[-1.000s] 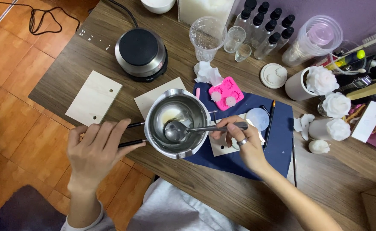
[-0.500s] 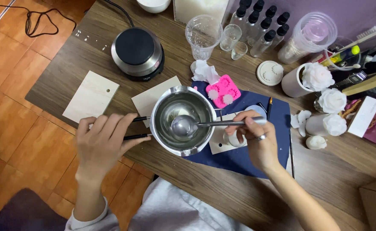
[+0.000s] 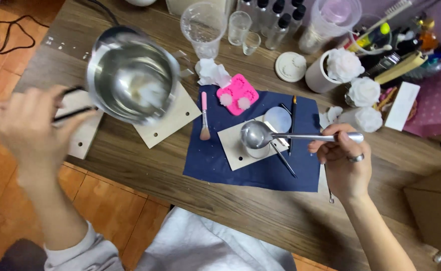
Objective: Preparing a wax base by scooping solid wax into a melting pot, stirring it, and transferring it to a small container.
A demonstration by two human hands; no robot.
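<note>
My left hand [image 3: 27, 125] grips the dark handle of a steel pot [image 3: 132, 75], held up at the left over the table; some pale melted stuff lies in its bottom. My right hand [image 3: 343, 160] holds a metal ladle [image 3: 258, 134] by its long handle. The ladle's bowl hangs over a small wooden board [image 3: 230, 145] on a dark blue mat [image 3: 220, 160]. A pink mould [image 3: 238, 93] with two white lumps sits at the mat's far edge, and a pink-handled brush [image 3: 204, 118] lies to its left.
A second wooden board [image 3: 167, 123] lies under the pot. Clear plastic cups [image 3: 203, 25], small bottles [image 3: 275, 25] and a lidded jar [image 3: 331, 20] stand at the back. White flower-shaped pieces [image 3: 363, 93] and a white cup [image 3: 318, 75] crowd the right, with tools behind.
My left hand has carried the pot up and to the left, away from the mat. The ladle has come out of the pot and now hangs over the small board.
</note>
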